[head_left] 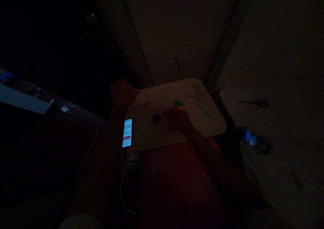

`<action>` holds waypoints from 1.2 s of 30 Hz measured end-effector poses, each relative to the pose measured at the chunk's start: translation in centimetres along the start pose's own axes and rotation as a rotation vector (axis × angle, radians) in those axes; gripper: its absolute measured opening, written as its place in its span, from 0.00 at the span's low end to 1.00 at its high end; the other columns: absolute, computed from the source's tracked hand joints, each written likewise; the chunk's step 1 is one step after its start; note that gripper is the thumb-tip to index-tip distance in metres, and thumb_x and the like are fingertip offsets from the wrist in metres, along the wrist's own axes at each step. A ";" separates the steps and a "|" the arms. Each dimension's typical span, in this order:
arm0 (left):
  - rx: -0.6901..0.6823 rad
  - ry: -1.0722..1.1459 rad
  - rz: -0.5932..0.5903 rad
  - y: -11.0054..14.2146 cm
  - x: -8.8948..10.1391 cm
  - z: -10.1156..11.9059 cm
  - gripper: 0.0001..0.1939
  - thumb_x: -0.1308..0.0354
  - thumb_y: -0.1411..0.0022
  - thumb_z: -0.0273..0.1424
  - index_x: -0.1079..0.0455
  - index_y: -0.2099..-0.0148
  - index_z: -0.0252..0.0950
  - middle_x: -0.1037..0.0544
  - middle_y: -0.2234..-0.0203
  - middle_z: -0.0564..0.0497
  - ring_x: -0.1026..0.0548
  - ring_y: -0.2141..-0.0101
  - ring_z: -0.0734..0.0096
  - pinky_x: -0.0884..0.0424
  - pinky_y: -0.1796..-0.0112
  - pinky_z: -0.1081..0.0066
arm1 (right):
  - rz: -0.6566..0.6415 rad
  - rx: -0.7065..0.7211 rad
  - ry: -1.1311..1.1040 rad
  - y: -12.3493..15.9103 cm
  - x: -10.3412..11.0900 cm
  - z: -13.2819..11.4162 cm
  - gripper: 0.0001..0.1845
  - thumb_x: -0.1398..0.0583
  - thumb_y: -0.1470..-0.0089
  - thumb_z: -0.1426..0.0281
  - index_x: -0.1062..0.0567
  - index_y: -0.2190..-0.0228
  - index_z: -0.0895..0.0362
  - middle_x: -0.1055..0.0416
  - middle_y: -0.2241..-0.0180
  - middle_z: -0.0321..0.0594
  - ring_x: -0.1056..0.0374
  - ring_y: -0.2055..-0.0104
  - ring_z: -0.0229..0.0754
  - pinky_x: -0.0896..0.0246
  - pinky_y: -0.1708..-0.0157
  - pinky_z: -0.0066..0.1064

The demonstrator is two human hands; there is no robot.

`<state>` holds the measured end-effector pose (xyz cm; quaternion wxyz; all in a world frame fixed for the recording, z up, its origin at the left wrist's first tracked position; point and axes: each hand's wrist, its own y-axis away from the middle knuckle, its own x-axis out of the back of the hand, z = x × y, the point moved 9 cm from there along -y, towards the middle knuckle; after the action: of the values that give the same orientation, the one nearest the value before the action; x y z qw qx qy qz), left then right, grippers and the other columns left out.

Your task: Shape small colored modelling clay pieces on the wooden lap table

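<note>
The scene is very dark. My left hand (122, 94) is raised at the left edge of a small light wooden table (197, 127), closed around something thin and reddish beside a small pale round container (141, 99). Resting on the tabletop, my right hand (179, 120) has curled fingers over a small red lump (170, 127). A dark blue lump (156, 117) lies just left of it, and a green lump (178, 103) lies beyond it. Several thin green modelling sticks (198, 93) lie at the far right of the table.
A lit phone (127, 132) sits on the table's left front corner, a white cable (124, 188) trailing down from it. Scissors (257, 103) lie on the pale surface at right. A wall socket (178, 57) is behind the table. A charger (65, 109) lies at left.
</note>
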<state>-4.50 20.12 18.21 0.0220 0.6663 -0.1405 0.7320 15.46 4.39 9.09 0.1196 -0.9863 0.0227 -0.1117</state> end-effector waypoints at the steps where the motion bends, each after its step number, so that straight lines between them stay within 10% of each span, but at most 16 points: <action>1: 0.009 -0.029 0.023 0.2 0.4 -0.2 0.26 0.47 0.29 0.47 0.19 0.50 0.32 0.27 0.44 0.30 0.36 0.39 0.28 0.46 0.40 0.38 | -0.005 0.007 -0.006 0.0 -0.1 -0.1 0.14 0.43 0.37 0.66 0.18 0.63 0.56 0.23 0.74 0.38 0.30 0.72 0.38 0.39 0.70 0.27; 17: 0.110 0.068 0.005 0.6 -1.5 -2.3 0.17 0.36 0.39 0.44 0.18 0.60 0.36 0.19 0.57 0.36 0.26 0.47 0.36 0.39 0.42 0.40 | 0.012 0.019 -0.053 -0.2 0.6 0.2 0.16 0.44 0.37 0.64 0.17 0.60 0.56 0.24 0.74 0.37 0.31 0.74 0.37 0.40 0.70 0.28; 25: 0.270 0.756 0.059 2.4 -2.1 -4.0 0.10 0.34 0.44 0.37 0.20 0.65 0.34 0.18 0.68 0.44 0.21 0.64 0.58 0.28 0.61 0.62 | 0.038 0.020 -0.096 -0.2 0.9 0.0 0.14 0.42 0.38 0.63 0.18 0.61 0.55 0.25 0.74 0.37 0.31 0.73 0.36 0.38 0.70 0.28; 30: 0.119 1.408 -0.180 6.4 -4.8 1.8 0.11 0.31 0.47 0.39 0.18 0.65 0.37 0.16 0.62 0.43 0.20 0.59 0.59 0.25 0.61 0.64 | -0.010 -0.125 -0.315 -0.7 0.1 1.1 0.18 0.38 0.41 0.55 0.20 0.58 0.55 0.24 0.71 0.37 0.31 0.72 0.35 0.37 0.73 0.26; 36: 0.195 1.629 -0.344 10.7 -9.4 6.7 0.15 0.26 0.52 0.42 0.20 0.68 0.36 0.17 0.65 0.43 0.22 0.66 0.65 0.28 0.68 0.68 | -0.099 -0.319 -0.515 -0.1 -0.9 2.0 0.25 0.34 0.46 0.50 0.21 0.54 0.54 0.21 0.65 0.40 0.29 0.71 0.35 0.36 0.77 0.23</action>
<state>0.67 9.74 7.53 0.1702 -0.0601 0.0869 0.9797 15.05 5.01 7.00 -0.0407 -0.9883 -0.0395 0.1414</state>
